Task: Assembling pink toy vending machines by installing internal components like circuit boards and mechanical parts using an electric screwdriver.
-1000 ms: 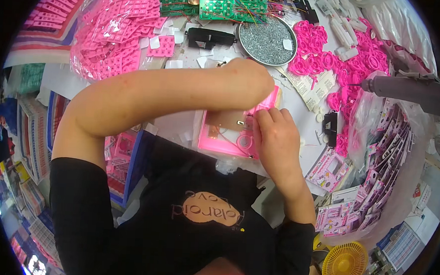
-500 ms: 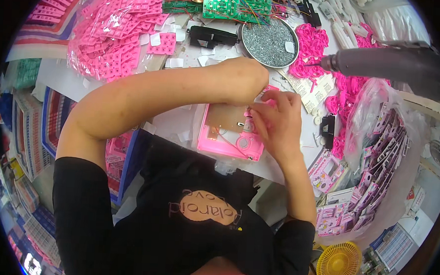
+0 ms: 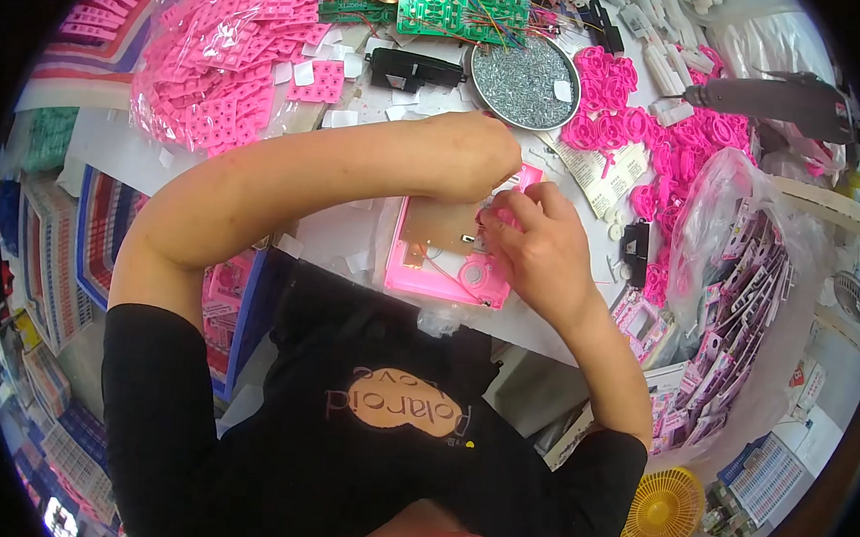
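A pink plastic case (image 3: 449, 284) lies on the table before me, with a brown circuit board (image 3: 432, 228), a round ring and thin wires inside it. From the left, my left hand (image 3: 480, 154) reaches over the case's far edge; it is curled, and its fingertips are hidden. My right hand (image 3: 545, 250) bends over the right side of the case. Its thumb and fingers are pinched together close to the board's edge, and whatever small piece they grip cannot be made out.
A round dish of small screws (image 3: 522, 84) stands beyond my hands, beside green circuit boards (image 3: 463, 8) and a black plastic part (image 3: 416, 70). A bag of pink keypads (image 3: 237, 54) lies left. At right are pink rings (image 3: 605, 78), an electric screwdriver (image 3: 769, 103) and a bag of printed panels (image 3: 738, 324).
The electric screwdriver has swung right and farther away. My right forearm and elbow have shifted outward to the right, while the pinched fingers stay at the case. My left hand has barely moved.
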The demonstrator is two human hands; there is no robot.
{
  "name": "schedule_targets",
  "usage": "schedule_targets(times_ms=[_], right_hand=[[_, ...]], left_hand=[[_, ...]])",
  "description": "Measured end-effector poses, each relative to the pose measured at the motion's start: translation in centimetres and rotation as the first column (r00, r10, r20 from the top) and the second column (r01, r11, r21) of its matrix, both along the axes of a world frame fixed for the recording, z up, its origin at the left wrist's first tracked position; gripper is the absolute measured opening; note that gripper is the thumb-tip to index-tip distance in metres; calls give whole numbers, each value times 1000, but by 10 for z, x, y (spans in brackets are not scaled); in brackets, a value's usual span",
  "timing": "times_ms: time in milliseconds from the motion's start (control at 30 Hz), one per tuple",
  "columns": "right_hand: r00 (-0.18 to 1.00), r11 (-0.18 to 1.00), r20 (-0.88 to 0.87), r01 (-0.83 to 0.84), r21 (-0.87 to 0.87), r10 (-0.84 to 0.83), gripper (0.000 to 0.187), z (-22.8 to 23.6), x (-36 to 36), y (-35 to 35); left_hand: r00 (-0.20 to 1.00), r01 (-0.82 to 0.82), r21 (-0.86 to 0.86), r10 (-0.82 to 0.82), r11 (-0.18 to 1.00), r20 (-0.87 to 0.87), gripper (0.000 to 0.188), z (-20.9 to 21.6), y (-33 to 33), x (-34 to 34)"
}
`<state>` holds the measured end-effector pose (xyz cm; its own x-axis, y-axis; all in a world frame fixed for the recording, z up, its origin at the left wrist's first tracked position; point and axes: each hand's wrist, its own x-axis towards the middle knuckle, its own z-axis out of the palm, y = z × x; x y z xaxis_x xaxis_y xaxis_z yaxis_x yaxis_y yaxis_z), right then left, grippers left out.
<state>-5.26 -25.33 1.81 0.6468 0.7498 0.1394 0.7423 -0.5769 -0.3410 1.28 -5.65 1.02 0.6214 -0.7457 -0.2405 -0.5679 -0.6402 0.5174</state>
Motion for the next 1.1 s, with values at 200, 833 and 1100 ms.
schedule_targets(times_ms=[200, 833, 1100], right_hand=[[982, 942, -164, 137, 306, -90, 25, -20, 1, -11], [989, 988, -45, 141, 69, -138, 32, -10, -2, 12], [979, 970, -12, 202, 134, -203, 34, -17, -12, 14]], left_hand=[[987, 126, 58, -131, 990, 95, 15, 4, -1, -12], [734, -588, -451, 678, 671, 52, 19, -11, 64, -18], [771, -493, -561, 632, 665, 72, 15, -30, 59, -34]])
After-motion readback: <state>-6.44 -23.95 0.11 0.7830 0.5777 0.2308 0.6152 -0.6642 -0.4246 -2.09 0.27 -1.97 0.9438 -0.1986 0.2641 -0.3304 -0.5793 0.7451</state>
